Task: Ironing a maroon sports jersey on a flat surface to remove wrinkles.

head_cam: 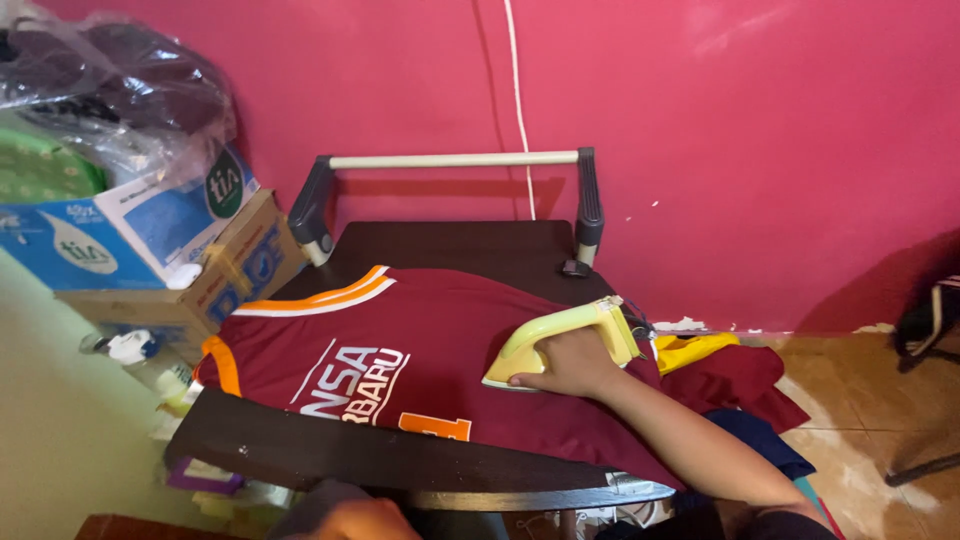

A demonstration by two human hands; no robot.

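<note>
A maroon sports jersey point(440, 370) with orange and white trim and white lettering lies spread flat on a dark ironing board point(300, 445). My right hand point(570, 365) grips the handle of a pale yellow-green clothes iron point(545, 338) that rests on the jersey's right side. My left hand point(355, 518) is at the bottom edge of the view, just below the board's near edge, fingers curled; whether it holds anything cannot be seen.
A grey and cream metal rack point(450, 160) stands at the board's far end against a pink wall. A white cord point(518, 110) hangs down the wall. Cardboard boxes point(150, 240) and plastic bags are stacked at left. Yellow, maroon and blue clothes point(730, 375) lie at right.
</note>
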